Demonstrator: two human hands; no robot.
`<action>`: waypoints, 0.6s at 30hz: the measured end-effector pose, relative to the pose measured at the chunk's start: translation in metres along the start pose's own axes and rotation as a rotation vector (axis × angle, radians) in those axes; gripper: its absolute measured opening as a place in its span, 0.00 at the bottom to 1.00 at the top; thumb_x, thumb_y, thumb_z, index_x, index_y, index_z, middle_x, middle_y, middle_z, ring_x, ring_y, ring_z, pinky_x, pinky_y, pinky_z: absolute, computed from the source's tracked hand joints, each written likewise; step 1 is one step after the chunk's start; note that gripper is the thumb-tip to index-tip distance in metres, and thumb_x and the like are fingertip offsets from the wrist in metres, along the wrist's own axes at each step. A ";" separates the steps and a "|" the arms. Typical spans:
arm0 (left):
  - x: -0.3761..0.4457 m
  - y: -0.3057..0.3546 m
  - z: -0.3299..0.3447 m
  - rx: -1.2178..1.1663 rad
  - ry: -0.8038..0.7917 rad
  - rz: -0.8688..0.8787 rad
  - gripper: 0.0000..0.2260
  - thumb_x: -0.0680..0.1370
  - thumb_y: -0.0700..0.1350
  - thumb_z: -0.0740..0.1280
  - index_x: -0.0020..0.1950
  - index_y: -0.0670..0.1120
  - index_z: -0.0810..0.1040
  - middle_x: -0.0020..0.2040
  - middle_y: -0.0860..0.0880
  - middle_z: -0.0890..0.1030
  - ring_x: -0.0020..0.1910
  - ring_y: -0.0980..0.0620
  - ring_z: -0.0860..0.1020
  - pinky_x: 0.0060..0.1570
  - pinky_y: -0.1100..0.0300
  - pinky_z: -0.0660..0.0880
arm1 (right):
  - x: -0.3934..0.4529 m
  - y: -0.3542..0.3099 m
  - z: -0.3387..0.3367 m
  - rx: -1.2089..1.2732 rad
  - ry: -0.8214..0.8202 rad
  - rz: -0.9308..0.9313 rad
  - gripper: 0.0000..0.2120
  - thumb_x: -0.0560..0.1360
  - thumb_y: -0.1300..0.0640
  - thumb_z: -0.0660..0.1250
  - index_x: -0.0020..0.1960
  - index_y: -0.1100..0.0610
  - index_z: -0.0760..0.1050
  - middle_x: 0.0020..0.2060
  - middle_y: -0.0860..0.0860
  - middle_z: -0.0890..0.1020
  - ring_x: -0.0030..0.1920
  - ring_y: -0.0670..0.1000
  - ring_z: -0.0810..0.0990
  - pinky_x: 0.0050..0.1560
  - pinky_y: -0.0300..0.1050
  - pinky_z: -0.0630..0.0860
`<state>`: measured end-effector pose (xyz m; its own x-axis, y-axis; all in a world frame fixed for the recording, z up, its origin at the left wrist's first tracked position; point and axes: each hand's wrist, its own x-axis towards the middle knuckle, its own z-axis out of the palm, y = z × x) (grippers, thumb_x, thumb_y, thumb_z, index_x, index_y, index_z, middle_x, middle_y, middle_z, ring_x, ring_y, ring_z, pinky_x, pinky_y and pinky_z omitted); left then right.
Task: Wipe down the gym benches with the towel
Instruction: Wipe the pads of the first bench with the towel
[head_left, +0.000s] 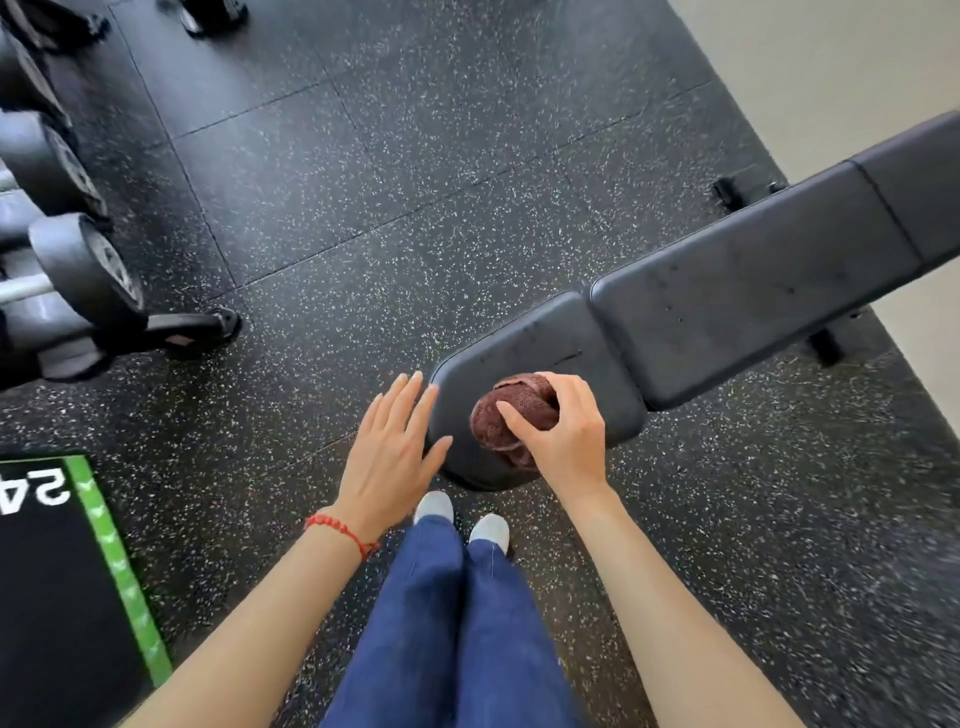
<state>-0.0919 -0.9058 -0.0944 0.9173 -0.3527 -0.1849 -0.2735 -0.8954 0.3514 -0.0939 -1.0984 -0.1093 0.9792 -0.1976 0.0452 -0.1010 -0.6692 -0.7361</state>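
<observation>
— What sits closest under the lens?

— Two legs in blue trousers (467, 623), with the toes of pale shoes (462, 512) showing on the speckled rubber floor (363, 182). A bare forearm runs up each side.

— And the hands?

— The right hand (563, 434) is curled over a bunched, reddish-brown towel (501, 415), thumb and fingers wrapped round it, holding it down on the seat pad. The left hand (392, 441) lies flat with straight, relaxed fingers; it grasps nothing. Its fingertips reach the seat's left edge, though I cannot tell whether they press on it. A red beaded bracelet (340, 530) circles that wrist.

— Where exactly is the towel on the bench?

— On the near, rounded end of the black gym bench (753, 280), on the short seat section. The long back pad stretches away to the upper right, toward a pale wall.

— Anything around it?

— To the left, a rack of dark dumbbells (78, 260), its foot resting on the floor. At lower left, a black box (57, 597) with a green stripe and white numerals, well apart from the bench.
</observation>
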 end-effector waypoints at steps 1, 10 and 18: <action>0.005 -0.001 0.004 -0.005 -0.003 0.000 0.25 0.72 0.43 0.72 0.66 0.34 0.71 0.65 0.35 0.72 0.66 0.35 0.69 0.62 0.39 0.67 | 0.005 0.002 0.005 -0.001 0.005 -0.002 0.21 0.68 0.47 0.72 0.50 0.62 0.77 0.44 0.55 0.79 0.47 0.53 0.74 0.51 0.43 0.70; 0.032 -0.019 0.041 -0.048 -0.085 -0.030 0.25 0.70 0.41 0.74 0.64 0.33 0.72 0.64 0.34 0.72 0.64 0.34 0.70 0.58 0.38 0.71 | 0.009 0.037 0.051 -0.021 -0.085 0.057 0.22 0.66 0.54 0.78 0.53 0.65 0.75 0.47 0.57 0.78 0.49 0.55 0.75 0.52 0.55 0.75; 0.032 -0.005 0.071 -0.047 -0.113 -0.141 0.26 0.76 0.51 0.54 0.65 0.33 0.71 0.65 0.34 0.71 0.64 0.34 0.70 0.59 0.39 0.69 | 0.014 0.051 0.053 -0.022 -0.186 0.026 0.27 0.65 0.44 0.73 0.55 0.62 0.76 0.50 0.54 0.80 0.51 0.57 0.78 0.51 0.52 0.74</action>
<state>-0.0811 -0.9315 -0.1670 0.9064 -0.2551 -0.3366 -0.1281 -0.9255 0.3565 -0.0762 -1.0968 -0.1821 0.9917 -0.0805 -0.1001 -0.1280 -0.6816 -0.7205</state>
